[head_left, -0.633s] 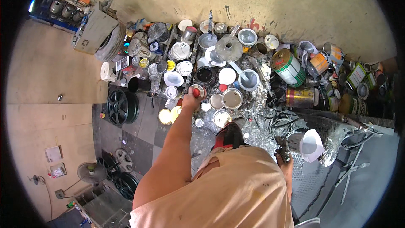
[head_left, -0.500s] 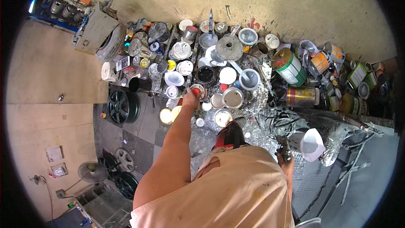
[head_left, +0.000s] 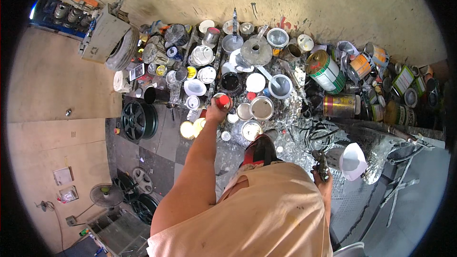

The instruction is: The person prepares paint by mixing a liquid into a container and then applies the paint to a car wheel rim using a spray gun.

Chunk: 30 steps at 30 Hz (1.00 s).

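Observation:
My left hand reaches over the crowded bench, its fingers closed around a small can with a red cap, seen from above. Beside it are a small white-lidded pot and an open tin with beige contents. At the right, low by my side, my right hand grips a dark, paint-spattered tool that looks like a spray gun. A pale cup with a white paper cone stands out right beside it; I cannot tell whether the two are joined.
Paint cups, lids and tins fill the bench, including a mixing cup with a stick and a green-and-white can. Coiled wire lies near the right hand. A dark wheel rim and a fan stand at left.
My left hand has shifted slightly, and the red cap now shows more fully in its grip. My right hand and the dark tool have turned a little; the view has moved slightly.

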Available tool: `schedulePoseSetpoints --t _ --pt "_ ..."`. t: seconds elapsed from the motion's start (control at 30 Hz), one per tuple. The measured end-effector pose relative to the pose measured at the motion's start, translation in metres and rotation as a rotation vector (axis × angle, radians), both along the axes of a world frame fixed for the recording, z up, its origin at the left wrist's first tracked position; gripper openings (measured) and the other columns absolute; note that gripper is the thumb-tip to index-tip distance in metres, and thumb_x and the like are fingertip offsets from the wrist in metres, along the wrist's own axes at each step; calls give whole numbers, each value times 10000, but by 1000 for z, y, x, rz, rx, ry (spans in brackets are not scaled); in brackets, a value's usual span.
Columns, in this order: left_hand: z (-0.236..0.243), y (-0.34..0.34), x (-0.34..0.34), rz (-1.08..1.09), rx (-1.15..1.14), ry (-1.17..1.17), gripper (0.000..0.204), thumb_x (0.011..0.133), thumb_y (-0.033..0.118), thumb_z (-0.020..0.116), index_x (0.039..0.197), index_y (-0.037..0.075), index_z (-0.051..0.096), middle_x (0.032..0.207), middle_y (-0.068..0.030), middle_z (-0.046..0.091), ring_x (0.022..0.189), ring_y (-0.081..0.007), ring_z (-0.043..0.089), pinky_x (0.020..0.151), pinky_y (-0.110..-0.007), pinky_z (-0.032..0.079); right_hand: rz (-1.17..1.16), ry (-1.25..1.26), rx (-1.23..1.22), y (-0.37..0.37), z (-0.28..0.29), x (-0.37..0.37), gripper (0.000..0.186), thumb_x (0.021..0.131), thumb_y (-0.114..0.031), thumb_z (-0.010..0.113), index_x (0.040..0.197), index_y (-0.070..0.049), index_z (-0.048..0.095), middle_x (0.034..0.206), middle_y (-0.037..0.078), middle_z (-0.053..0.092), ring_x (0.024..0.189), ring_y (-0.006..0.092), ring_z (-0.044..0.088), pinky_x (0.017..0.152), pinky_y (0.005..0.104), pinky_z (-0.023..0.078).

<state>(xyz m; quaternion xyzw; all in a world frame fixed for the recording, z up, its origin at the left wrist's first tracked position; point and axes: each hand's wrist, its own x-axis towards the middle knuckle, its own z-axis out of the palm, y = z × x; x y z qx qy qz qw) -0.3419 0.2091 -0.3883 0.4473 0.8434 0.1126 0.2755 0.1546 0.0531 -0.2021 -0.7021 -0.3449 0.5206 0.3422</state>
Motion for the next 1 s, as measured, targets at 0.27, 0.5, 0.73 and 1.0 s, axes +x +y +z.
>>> schedulePoseSetpoints --t 0.27,0.5,0.73,1.0 --pt "23 -6 34 117 198 204 767 726 403 818 1327 75 472 1238 -241 535 1165 -441 537 966 -507 475 -31 64 -72 2 8 -1 215 933 -86 686 1140 -47 642 917 -1 682 639 60 536 510 254 402" --pt "23 7 31 -22 253 192 511 738 331 808 1169 120 633 1174 -175 592 1106 -397 582 919 -500 497 14 0 -90 0 0 8 227 932 -32 682 1146 18 625 1026 84 700 908 161 664 833 299 530" --pt "-7 -8 63 -167 391 33 594 754 197 788 1297 122 558 1279 -203 564 1128 -403 584 960 -463 495 -29 80 -115 8 12 -3 239 935 -15 669 1167 16 619 1046 90 701 916 163 668 828 304 532" --pt "-22 -10 71 118 314 -136 569 724 198 814 1220 38 587 1166 -229 645 1098 -382 619 925 -456 493 -212 -10 -136 -16 24 13 245 939 -86 691 1174 -36 645 1040 54 708 902 156 667 697 285 505"
